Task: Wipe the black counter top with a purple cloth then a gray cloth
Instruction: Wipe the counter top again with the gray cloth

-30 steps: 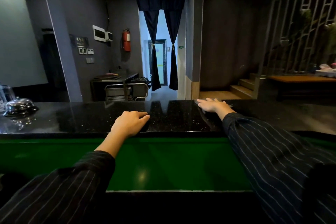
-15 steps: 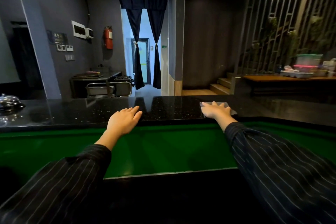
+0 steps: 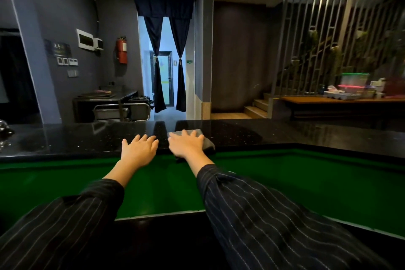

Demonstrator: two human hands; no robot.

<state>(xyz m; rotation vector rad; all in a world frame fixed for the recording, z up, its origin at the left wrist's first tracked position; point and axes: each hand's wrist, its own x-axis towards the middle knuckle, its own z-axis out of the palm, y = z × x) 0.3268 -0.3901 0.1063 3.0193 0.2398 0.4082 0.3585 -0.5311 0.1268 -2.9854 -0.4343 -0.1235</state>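
Your right hand (image 3: 187, 144) lies flat, fingers spread, pressing the folded gray cloth (image 3: 206, 140) onto the near edge of the glossy black speckled bench (image 3: 285, 136) — the cloth pokes out to the hand's right. Your left hand (image 3: 138, 149) rests open and empty just beside it. Unwiped bench likely runs long to either side — farther on the right.
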